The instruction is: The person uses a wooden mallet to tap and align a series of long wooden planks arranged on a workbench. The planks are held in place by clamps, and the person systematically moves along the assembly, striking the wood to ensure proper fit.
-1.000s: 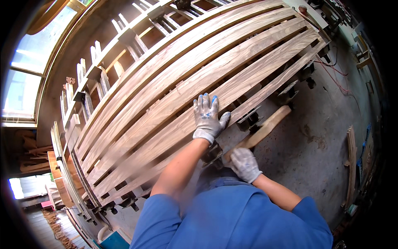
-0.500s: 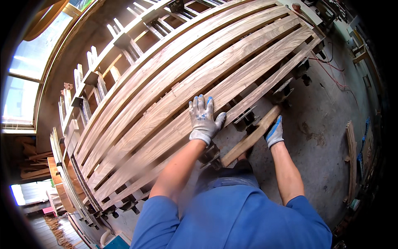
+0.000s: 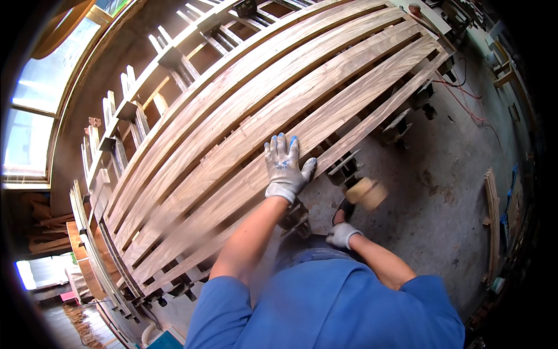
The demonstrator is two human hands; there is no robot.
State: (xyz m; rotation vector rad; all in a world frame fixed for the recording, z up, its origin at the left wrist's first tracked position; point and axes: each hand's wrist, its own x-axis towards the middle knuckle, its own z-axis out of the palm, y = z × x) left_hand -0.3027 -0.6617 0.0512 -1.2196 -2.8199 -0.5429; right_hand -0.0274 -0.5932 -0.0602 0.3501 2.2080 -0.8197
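My left hand (image 3: 285,166), in a grey glove with blue fingertips, lies flat with its fingers spread. It rests on a curved row of long wooden slats (image 3: 325,122), near their front edge. My right hand (image 3: 342,235), also gloved, is low in front of my body beside my foot (image 3: 343,210). Its fingers show only in part, and their grip is hard to make out. Just beyond it is a blurred piece of wood (image 3: 366,193), seen nearly end-on. A gap shows between that wood and the hand; no contact is visible.
Dark metal clamps (image 3: 345,167) stick out under the slats' near edge. Upright clamp bars (image 3: 139,119) line the far side. Red cords (image 3: 474,110) lie on the concrete floor (image 3: 430,232) at right, and boards (image 3: 493,227) stand farther right. A window (image 3: 35,134) is at left.
My right hand has moved left and toward my body. The wooden piece, earlier seen lengthwise beside that hand, has turned nearly end-on and is blurred. My left hand has stayed put.
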